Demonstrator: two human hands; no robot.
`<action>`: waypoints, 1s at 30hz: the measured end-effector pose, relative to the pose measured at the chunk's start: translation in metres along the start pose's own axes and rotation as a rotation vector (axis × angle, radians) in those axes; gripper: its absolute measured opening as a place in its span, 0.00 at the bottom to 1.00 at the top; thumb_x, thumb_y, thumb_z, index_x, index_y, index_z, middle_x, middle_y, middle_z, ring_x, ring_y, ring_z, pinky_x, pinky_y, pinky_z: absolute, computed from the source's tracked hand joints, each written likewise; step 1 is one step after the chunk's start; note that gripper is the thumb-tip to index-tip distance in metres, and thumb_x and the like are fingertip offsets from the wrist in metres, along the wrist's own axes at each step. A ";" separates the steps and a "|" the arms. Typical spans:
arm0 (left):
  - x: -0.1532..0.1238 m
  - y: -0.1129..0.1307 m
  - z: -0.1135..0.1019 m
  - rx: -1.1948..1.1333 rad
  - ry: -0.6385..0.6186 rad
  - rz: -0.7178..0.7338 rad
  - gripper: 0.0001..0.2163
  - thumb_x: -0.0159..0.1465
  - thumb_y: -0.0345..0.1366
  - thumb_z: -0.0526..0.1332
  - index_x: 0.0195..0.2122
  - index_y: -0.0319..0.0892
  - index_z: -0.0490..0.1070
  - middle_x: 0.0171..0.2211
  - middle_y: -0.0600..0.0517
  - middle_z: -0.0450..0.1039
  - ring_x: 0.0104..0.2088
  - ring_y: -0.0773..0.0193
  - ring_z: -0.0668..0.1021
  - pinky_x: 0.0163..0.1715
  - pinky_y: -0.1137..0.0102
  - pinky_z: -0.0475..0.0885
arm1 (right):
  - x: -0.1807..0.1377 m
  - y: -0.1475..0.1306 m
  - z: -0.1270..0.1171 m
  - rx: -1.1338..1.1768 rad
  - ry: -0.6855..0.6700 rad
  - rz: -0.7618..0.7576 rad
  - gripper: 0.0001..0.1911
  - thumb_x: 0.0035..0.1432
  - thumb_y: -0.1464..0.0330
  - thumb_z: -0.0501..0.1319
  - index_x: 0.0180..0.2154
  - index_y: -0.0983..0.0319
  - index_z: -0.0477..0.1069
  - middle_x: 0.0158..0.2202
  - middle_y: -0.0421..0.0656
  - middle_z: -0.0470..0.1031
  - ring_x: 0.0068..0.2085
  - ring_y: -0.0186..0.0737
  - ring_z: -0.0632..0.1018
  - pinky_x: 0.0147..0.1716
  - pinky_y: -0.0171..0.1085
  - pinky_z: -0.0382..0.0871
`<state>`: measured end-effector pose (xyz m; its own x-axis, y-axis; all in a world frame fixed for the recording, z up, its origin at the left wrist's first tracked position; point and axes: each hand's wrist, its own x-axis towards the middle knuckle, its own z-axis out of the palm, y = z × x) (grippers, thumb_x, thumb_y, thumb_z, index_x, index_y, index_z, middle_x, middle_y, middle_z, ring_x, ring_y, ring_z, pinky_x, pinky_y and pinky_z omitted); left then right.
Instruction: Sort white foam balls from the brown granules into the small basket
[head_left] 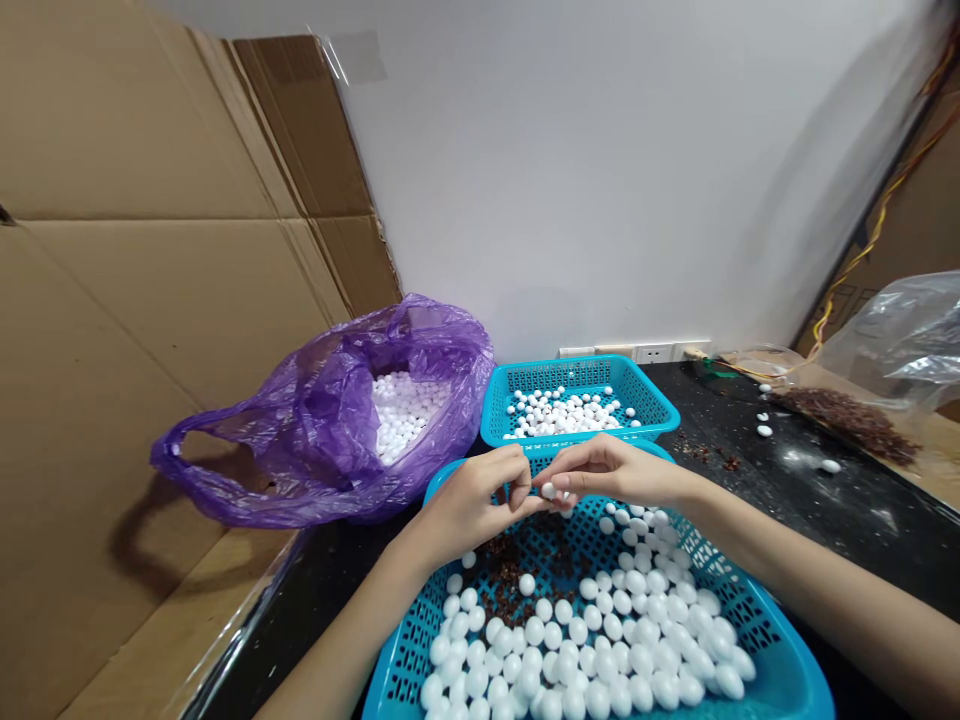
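Above the near blue plastic basket (780, 640), my two hands meet at the fingertips. My right hand (611, 470) pinches a small white foam ball (549, 490). Closed with curled fingers, my left hand (480, 500) comes up against the ball from the other side; whatever its fingertips hold is too small to make out. Many loose white balls (577, 630) fill the front and right of this basket. Dark reddish-brown bits (510, 590) lie scattered on its floor, beneath my left hand.
Behind stands a second blue basket (660, 410) with white balls. A purple plastic bag (300, 400) of white balls sits at left, beside cardboard (150, 300). On the black table (810, 510), right, are stray balls and a clear bag (900, 340) near reddish-brown pieces (847, 420).
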<state>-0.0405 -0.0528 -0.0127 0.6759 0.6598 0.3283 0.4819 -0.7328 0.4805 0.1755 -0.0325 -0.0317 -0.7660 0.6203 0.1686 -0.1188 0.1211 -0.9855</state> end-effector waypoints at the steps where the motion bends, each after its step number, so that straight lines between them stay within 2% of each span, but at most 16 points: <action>1: 0.000 0.000 0.000 0.000 0.002 -0.009 0.15 0.61 0.35 0.60 0.22 0.40 0.55 0.25 0.57 0.58 0.27 0.72 0.65 0.28 0.76 0.59 | 0.000 -0.001 0.000 0.000 -0.003 0.005 0.14 0.58 0.63 0.63 0.42 0.64 0.76 0.33 0.45 0.75 0.34 0.38 0.74 0.38 0.39 0.68; 8: 0.002 0.001 -0.001 0.002 0.001 -0.040 0.14 0.62 0.35 0.59 0.22 0.40 0.55 0.25 0.57 0.58 0.26 0.71 0.64 0.27 0.76 0.59 | 0.000 0.001 -0.003 0.042 -0.013 -0.018 0.13 0.58 0.65 0.63 0.43 0.64 0.75 0.34 0.45 0.75 0.33 0.38 0.75 0.37 0.40 0.69; 15: 0.001 0.001 -0.001 0.002 -0.001 -0.046 0.14 0.61 0.35 0.59 0.22 0.40 0.55 0.25 0.57 0.57 0.26 0.71 0.64 0.27 0.76 0.59 | 0.001 0.003 -0.003 -0.013 0.011 -0.047 0.11 0.59 0.65 0.62 0.42 0.65 0.74 0.32 0.44 0.73 0.30 0.35 0.73 0.34 0.37 0.68; 24: 0.002 0.003 -0.002 0.002 -0.010 -0.049 0.14 0.62 0.34 0.58 0.22 0.41 0.55 0.25 0.57 0.58 0.26 0.71 0.64 0.28 0.75 0.59 | 0.001 0.000 0.001 -0.006 0.035 -0.023 0.12 0.57 0.60 0.64 0.35 0.63 0.71 0.28 0.41 0.70 0.28 0.34 0.72 0.32 0.36 0.68; 27: 0.002 0.003 -0.001 0.025 -0.019 -0.051 0.14 0.62 0.37 0.58 0.23 0.41 0.54 0.24 0.57 0.57 0.26 0.70 0.63 0.27 0.75 0.58 | 0.003 0.001 0.000 -0.039 0.103 -0.035 0.13 0.57 0.58 0.63 0.33 0.63 0.70 0.25 0.39 0.69 0.27 0.34 0.71 0.30 0.36 0.68; 30: 0.002 0.003 -0.001 0.040 -0.049 -0.056 0.15 0.63 0.38 0.58 0.23 0.41 0.54 0.24 0.58 0.57 0.25 0.70 0.62 0.27 0.75 0.58 | 0.006 0.004 -0.005 -0.062 0.297 -0.130 0.13 0.56 0.58 0.63 0.33 0.62 0.68 0.27 0.39 0.67 0.25 0.33 0.69 0.26 0.35 0.67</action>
<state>-0.0381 -0.0532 -0.0102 0.6732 0.6919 0.2607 0.5414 -0.7014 0.4636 0.1735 -0.0245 -0.0350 -0.5286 0.7941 0.2998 -0.1574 0.2554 -0.9539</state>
